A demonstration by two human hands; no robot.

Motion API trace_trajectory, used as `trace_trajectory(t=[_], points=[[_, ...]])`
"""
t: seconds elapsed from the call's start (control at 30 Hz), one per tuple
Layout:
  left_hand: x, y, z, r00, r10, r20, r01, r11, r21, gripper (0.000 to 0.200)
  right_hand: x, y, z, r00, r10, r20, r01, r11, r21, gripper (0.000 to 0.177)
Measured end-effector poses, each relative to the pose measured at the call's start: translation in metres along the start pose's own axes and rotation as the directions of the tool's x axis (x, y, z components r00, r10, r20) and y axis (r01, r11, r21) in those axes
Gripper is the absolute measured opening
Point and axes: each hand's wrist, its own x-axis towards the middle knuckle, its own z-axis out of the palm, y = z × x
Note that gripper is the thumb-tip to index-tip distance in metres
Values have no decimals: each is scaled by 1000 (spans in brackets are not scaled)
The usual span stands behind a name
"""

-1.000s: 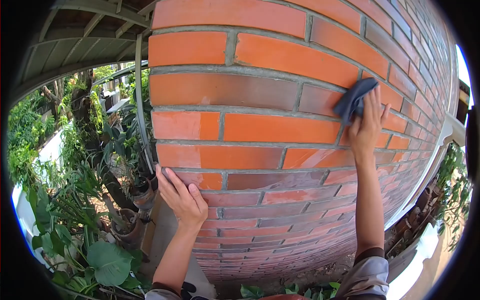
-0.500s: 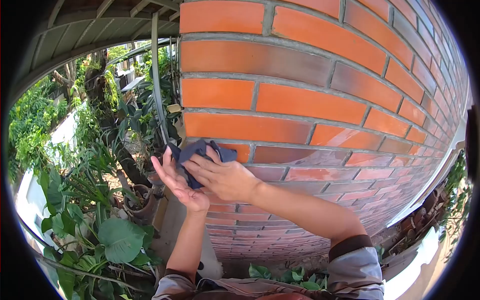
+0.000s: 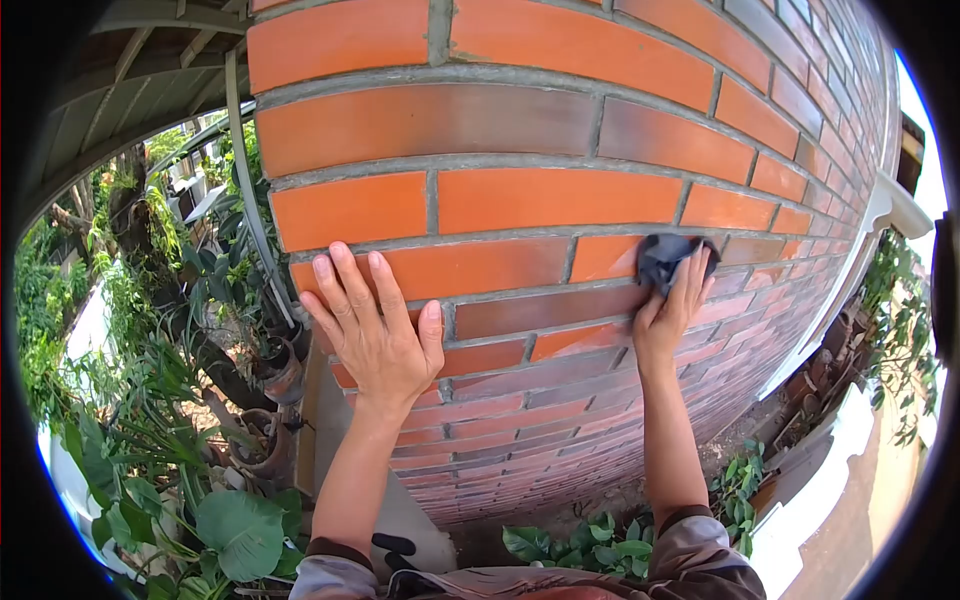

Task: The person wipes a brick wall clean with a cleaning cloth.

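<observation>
An orange and brown brick wall (image 3: pixel 560 200) with grey mortar lines fills the middle and right of the view. Against its left part lies my left hand (image 3: pixel 375 330), palm to the bricks and fingers spread, holding nothing. Farther right, my right hand (image 3: pixel 675 300) presses a bunched dark blue-grey cloth (image 3: pixel 662 262) to the wall. The cloth shows above and beside the fingers, and part of it is hidden beneath them.
Potted plants (image 3: pixel 265 440) and broad green leaves (image 3: pixel 240 532) stand at the left, beside the wall's corner. A metal post (image 3: pixel 247 180) rises there under a roof. More leaves (image 3: pixel 590 545) grow at the wall's base.
My hands have moved apart. The right one has carried the cloth rightward along the wall, and the left one now lies flat on the bricks. The view has shifted right.
</observation>
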Motion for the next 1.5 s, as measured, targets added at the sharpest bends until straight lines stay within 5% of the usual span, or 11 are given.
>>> trace_trajectory(t=[0.13, 0.3, 0.4, 0.57, 0.73, 0.83, 1.0, 1.13, 1.27, 1.37, 1.5], points=[[1, 5, 0, 1000, -9, -25, 10, 999, 46, 64, 45, -9, 2, 947, 315, -52, -313, 948, 50, 38], [1, 3, -3, 999, 2, -40, 1, 998, 58, 54, -29, -140, 9, 841, -459, 286, 374, 876, 305, 47], [-4, -6, 2, 999, 12, -38, -8, 993, 114, 54, -42, -102, 10, 780, -554, 289, 437, 815, 381, 47], [-5, -4, 9, 990, 31, -137, 13, 951, 310, 52, 8, 61, -27, 990, 125, 57, -120, 989, -86, 56], [-7, -8, 17, 986, 26, -163, 33, 937, 349, 54, -28, 260, -47, 480, 874, -76, -877, 479, -27, 55], [-8, -10, 20, 988, 25, -155, 38, 920, 390, 54, -32, 277, -55, 255, 953, -164, -955, 222, -196, 58], [-6, -12, 20, 983, 61, -172, 14, 915, 402, 56, 34, 369, -55, -90, 980, -179, -957, -35, 288, 58], [-6, -6, 20, 985, 51, -167, 24, 908, 419, 57, 192, 450, -29, 73, 970, -231, -995, 54, -84, 59], [-5, -9, 18, 986, 77, -151, 3, 883, 470, 57, 313, 249, -14, 892, 376, -253, -412, 905, -107, 56], [-6, -10, 19, 985, 83, -154, -8, 898, 439, 55, 305, 174, -6, 925, -353, -141, 350, 936, -44, 49], [-2, 1, 13, 985, 89, -145, -9, 878, 478, 59, 282, 295, -33, 986, -30, -164, 5, 989, -147, 49]])
